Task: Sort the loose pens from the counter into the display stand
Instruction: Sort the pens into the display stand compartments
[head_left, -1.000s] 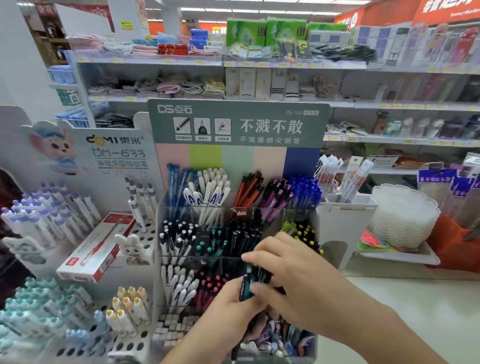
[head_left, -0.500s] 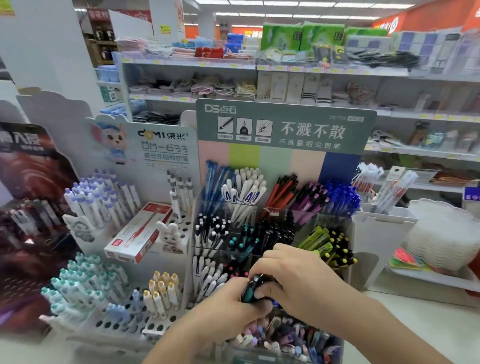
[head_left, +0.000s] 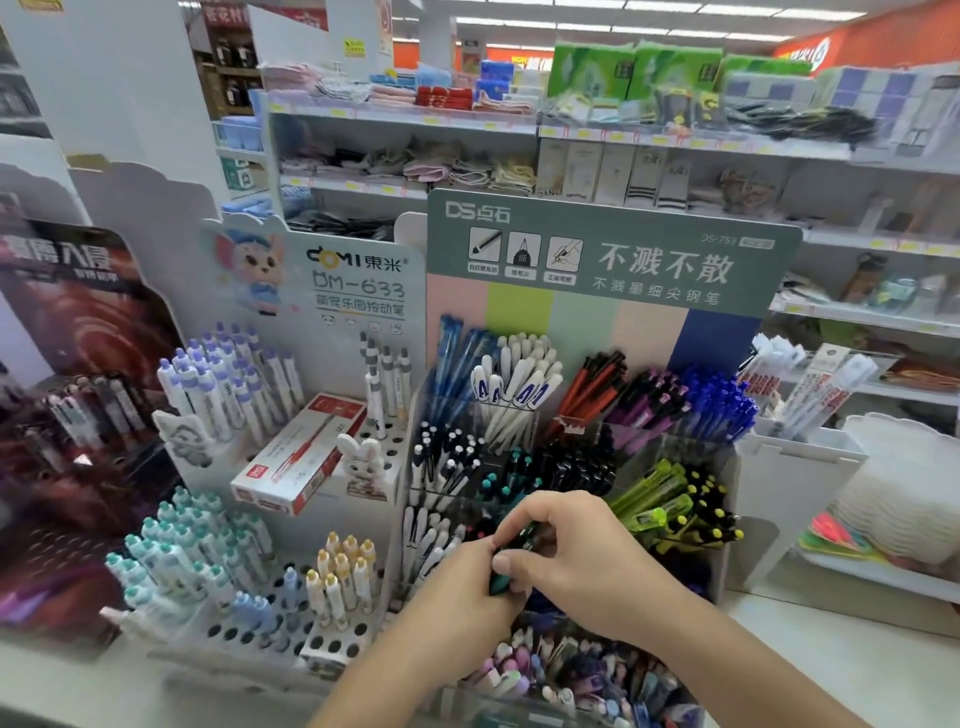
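Both hands meet in front of the clear tiered display stand under its green header card. My left hand and my right hand together grip a small bunch of dark teal pens, fingers curled round them. The bunch is held over the stand's lower middle tiers, near the compartment of teal-capped pens. How many pens are in the bunch is hidden by my fingers. The other compartments hold blue, white, red, purple, black and yellow-green pens.
A white peg-hole pen display with a red pen box stands to the left. A white holder and a stack of white trays sit to the right. A front bin of mixed pens lies below my hands. Store shelves fill the background.
The view has swung left, so the stand now sits further right. My hands stay clasped on the teal pens, which have tilted from upright to a lower slant.
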